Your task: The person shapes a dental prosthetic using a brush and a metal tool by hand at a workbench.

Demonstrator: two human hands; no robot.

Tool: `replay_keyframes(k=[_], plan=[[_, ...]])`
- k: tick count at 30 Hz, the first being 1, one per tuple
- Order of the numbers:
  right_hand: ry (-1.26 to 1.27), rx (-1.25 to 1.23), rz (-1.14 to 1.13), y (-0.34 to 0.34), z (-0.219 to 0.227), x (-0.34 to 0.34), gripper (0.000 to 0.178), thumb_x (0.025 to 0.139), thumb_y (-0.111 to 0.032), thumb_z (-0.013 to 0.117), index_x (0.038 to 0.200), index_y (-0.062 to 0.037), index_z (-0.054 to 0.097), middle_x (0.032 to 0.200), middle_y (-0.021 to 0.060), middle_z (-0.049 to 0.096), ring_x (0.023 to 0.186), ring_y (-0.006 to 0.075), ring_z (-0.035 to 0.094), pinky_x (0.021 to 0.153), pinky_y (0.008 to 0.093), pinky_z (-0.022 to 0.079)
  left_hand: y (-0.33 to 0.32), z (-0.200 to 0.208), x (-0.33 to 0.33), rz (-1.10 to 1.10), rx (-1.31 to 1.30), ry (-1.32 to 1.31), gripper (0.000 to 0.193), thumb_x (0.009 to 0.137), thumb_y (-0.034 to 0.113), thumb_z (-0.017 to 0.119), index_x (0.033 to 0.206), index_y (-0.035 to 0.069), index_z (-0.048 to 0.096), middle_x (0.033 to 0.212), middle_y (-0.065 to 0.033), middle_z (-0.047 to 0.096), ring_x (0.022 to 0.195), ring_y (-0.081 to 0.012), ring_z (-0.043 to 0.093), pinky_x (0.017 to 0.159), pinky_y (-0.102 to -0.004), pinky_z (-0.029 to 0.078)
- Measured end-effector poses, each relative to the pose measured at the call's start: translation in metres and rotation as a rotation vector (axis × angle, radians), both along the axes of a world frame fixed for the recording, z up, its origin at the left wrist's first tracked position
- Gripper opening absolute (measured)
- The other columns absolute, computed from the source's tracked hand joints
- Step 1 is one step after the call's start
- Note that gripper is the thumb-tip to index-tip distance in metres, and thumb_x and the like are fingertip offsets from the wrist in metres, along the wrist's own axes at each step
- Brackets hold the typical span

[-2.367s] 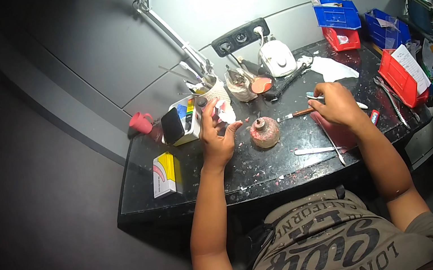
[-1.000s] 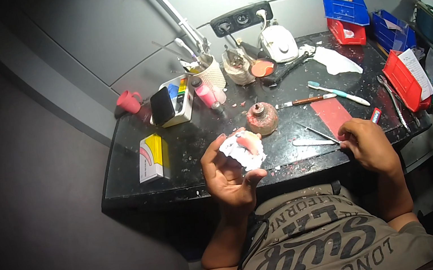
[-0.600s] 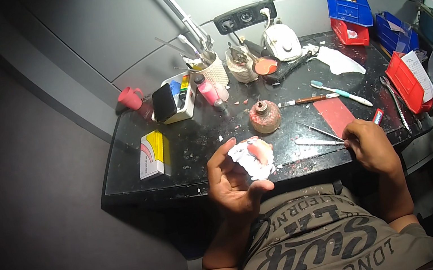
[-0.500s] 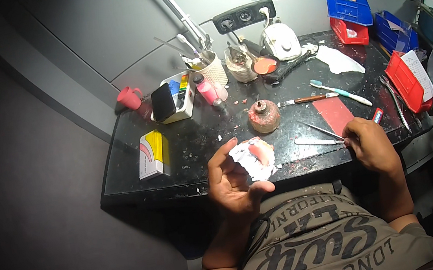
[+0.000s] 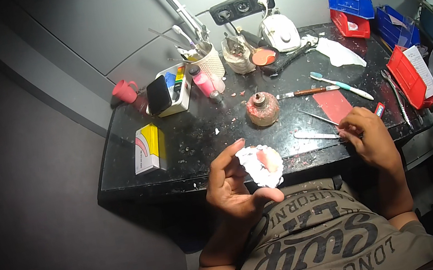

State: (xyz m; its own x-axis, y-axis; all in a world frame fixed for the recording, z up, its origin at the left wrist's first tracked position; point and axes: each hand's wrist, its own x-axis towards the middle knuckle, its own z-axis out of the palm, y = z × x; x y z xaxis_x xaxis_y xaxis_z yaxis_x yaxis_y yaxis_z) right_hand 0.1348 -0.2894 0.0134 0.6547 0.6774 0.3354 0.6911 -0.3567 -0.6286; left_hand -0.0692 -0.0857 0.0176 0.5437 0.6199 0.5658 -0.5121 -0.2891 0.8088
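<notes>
Between the spread thumb and fingers of my left hand point(image 5: 231, 189) is a white plaster dental cast point(image 5: 257, 177) with pink wax on it, held just over the table's front edge. My right hand point(image 5: 368, 135) rests at the table's front right, its fingers curled and pinched together. Its fingertips meet the near ends of a thin pointed metal tool point(image 5: 318, 117) and a flat wax knife point(image 5: 315, 135); which of them it grips, if any, is hidden. A pink wax sheet point(image 5: 333, 106) lies just beyond these fingers.
A stained round burner point(image 5: 263, 110) stands mid-table, with a brown-handled tool point(image 5: 306, 92) and toothbrush point(image 5: 343, 86) to its right. Left are a yellow-white box point(image 5: 147, 149), phone point(image 5: 158, 95) and pink bottle point(image 5: 202, 82). Red bin point(image 5: 409, 79) and pliers point(image 5: 396, 96) sit right.
My left hand has turned the cast slightly and brought it a little lower and closer to me. My right hand stays by the tools. The whole view has shifted slightly.
</notes>
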Motion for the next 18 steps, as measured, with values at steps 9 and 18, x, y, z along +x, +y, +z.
replay_keyframes(k=[9,18], plan=[[-0.128,-0.104,0.047,-0.001,-0.009,-0.001,0.010,0.080,-0.001,0.074,0.085,-0.0011,0.066,0.087,0.0124,0.057,0.088,0.0329,0.058,0.078,0.0424,0.047,-0.001,-0.002,-0.001,-0.102,0.025,-0.030,0.102,0.060,0.044,0.093,0.134,-0.007,0.046,0.109,-0.0168,0.069,0.105,-0.0197,0.067,0.092,-0.0325,0.055],[-0.226,-0.140,0.054,0.000,-0.011,-0.007,0.010,0.087,-0.003,0.066,0.088,-0.0018,0.056,0.089,0.0153,0.056,0.089,0.0365,0.055,0.081,0.0441,0.041,0.007,-0.011,0.009,-0.173,0.275,-0.103,0.094,0.068,0.025,0.093,0.139,-0.007,0.040,0.129,-0.0294,0.059,0.117,-0.0283,0.063,0.098,-0.0384,0.055]])
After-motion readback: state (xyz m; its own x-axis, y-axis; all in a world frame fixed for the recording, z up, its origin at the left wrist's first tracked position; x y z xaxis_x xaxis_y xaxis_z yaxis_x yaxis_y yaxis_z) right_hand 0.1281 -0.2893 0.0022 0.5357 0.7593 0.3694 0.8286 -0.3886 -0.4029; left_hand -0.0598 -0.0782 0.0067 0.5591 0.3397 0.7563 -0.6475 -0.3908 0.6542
